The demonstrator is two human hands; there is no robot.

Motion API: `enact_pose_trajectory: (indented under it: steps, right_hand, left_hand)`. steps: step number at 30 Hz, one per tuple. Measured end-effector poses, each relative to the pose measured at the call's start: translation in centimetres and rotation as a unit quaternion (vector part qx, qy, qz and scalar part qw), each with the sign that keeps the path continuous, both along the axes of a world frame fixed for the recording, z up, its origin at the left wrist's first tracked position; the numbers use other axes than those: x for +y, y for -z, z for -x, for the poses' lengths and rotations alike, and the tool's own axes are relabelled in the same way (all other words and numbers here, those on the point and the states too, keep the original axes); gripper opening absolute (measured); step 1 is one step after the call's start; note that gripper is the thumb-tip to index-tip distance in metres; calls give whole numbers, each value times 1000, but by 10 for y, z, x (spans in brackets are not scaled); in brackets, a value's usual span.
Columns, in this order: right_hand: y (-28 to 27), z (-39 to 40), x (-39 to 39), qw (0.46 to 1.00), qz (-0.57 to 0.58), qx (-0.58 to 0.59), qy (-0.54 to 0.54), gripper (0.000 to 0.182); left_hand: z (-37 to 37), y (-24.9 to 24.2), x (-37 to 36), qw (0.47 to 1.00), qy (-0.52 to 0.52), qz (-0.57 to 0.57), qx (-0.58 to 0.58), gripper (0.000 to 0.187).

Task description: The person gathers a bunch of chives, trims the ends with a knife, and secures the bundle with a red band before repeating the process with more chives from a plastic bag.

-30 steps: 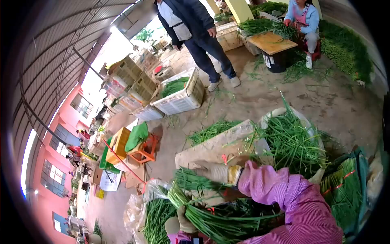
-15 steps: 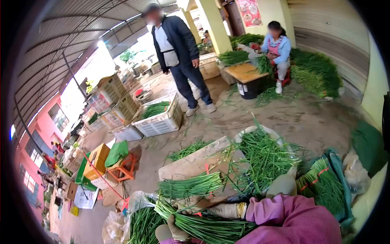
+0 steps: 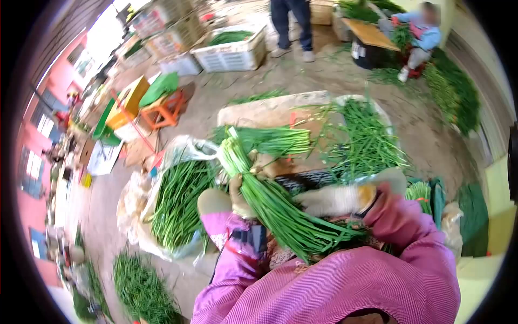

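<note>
Down at the far left, a loose heap of green stalks (image 3: 143, 286) lies on the floor (image 3: 100, 210), and above it a yellow box (image 3: 128, 105) sits near an orange stool (image 3: 163, 109) with a green cloth (image 3: 160, 89) over its top. Closer to me, a clear plastic bag (image 3: 186, 147) stands open, holding long dark-green stalks (image 3: 184, 202). Just beside it, my gloved left hand (image 3: 240, 198) is closed around the thick bundle of green stalks (image 3: 288, 208) near its pale ends; the bundle slants from those ends at upper left down to its leafy tips over my lap. Beyond my left hand, another bundle (image 3: 270, 141) lies crosswise on the low worktop (image 3: 270, 114), its pale ends facing right, with a red strip (image 3: 292, 120) by it. Farther back are a white crate (image 3: 229, 56) with greens inside and the legs of a standing person (image 3: 292, 24). My gloved right hand (image 3: 329, 200) is apart from the left, at the right side of the slanting bundle; it is blurred, so I can't tell whether its fingers grip anything. Right of the worktop, loose stalks (image 3: 367, 141) fill an open sack (image 3: 384, 116), and a seated person (image 3: 423, 36) holds greens near a wooden board (image 3: 371, 34).
</note>
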State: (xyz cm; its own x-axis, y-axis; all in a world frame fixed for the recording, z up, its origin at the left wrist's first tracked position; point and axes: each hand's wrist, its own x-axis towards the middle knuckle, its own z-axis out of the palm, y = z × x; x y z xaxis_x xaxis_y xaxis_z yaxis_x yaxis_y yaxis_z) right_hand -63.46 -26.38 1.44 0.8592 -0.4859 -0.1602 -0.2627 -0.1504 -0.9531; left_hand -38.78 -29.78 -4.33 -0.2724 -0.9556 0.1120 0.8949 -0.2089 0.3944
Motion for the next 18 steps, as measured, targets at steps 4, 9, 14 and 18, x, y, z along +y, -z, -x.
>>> enact_pose_trajectory:
  steps: [4,9,14,18]
  right_hand:
    - [-40,28,-62,942,263,65,197,38]
    - [-68,2,-140,898,324,31,298,48]
    - [-80,-41,-274,843,467,-14,267,52]
    - [-165,-84,-337,877,369,81,298,57]
  left_hand:
    - [8,10,-11,987,103,1,124,76]
    - [24,-7,-16,996,75,-31,-40,83]
    - [10,29,-38,987,147,-27,57,78]
    - [4,36,-45,991,108,-71,42,75]
